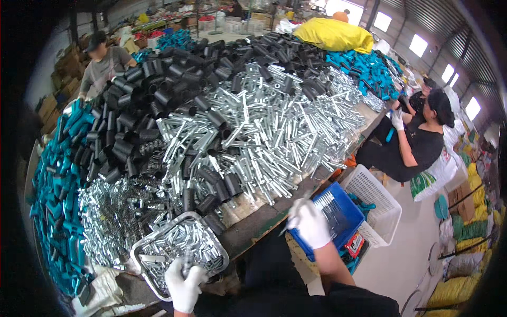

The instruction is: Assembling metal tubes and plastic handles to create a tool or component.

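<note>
My left hand (pixel 185 284), in a white glove, is over the near edge of a metal tray (pixel 138 260) full of small silver pins and rods. Its fingers and thumb pinch together at the tray's contents, and what lies between them is too small to make out. My right hand (pixel 312 226), also gloved in white, is closed around a slim grey metal part (pixel 301 205) beside the table edge. The glove covers much of that part. Just right of this hand is a blue bin (pixel 351 203) with several thin metal rods in it.
Black tubes (pixel 174 79), silver metal parts (pixel 274 127), springs (pixel 121 211) and teal plastic pieces (pixel 58 201) heap the table. A white basket (pixel 388 208) adjoins the blue bin. Two people sit at right; another stands far left. A yellow cover (pixel 335 34) lies at the back.
</note>
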### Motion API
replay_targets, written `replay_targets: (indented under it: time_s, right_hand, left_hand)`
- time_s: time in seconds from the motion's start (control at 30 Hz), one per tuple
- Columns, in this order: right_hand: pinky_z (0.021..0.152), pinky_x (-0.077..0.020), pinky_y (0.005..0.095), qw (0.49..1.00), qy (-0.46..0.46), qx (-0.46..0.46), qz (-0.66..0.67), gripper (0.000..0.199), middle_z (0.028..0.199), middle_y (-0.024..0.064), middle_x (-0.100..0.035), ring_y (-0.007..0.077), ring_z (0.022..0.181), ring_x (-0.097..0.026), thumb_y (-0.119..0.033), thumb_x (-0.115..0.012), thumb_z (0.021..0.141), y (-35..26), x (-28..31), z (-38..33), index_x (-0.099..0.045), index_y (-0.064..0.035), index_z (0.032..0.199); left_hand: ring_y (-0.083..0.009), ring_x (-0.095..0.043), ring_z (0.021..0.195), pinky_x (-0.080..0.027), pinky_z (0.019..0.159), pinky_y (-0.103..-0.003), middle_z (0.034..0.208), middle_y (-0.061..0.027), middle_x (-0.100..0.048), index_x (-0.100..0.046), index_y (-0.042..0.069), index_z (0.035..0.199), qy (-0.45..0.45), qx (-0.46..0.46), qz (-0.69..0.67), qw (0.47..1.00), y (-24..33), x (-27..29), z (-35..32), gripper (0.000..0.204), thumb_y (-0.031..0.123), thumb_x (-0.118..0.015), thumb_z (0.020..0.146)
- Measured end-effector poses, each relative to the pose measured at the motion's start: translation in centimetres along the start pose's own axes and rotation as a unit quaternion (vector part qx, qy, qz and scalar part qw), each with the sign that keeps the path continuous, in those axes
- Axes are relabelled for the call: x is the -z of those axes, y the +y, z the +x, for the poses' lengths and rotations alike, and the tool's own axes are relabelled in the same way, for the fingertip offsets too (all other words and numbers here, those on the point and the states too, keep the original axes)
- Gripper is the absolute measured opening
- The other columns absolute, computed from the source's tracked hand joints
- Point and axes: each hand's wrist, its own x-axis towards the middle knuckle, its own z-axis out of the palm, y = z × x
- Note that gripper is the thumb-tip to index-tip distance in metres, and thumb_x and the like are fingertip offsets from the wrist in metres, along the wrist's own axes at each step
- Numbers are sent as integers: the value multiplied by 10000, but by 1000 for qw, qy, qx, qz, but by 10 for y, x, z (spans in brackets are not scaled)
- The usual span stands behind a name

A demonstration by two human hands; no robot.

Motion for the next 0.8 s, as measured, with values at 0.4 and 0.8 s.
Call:
replay_targets:
  time_s: [0.4, 0.8]
  right_hand:
    - [698, -535, 255, 938, -307, -142, -77, 194, 978, 28, -647, 76, 833, -632, 2, -656, 892, 40, -199, -22, -582, -8, 1072]
    - [540, -506, 231, 980, -139, -8, -140, 110, 896, 90, -651, 94, 644, -584, -130, -483, 1032, 21, -205, 10, -534, -44, 1078]
  left_hand:
    - [-75, -538, 562, -441, 532, -289, 605, -30, -613, -634, -11, 722, 68, -127, 47, 988, -29, 32, 3, 180, 128, -739, 770]
    - [-86, -565, 616, -458, 593, -272, 650, -32, -618, -669, -2, 850, -19, -61, 35, 997, -30, 81, 6, 261, 249, -648, 918]
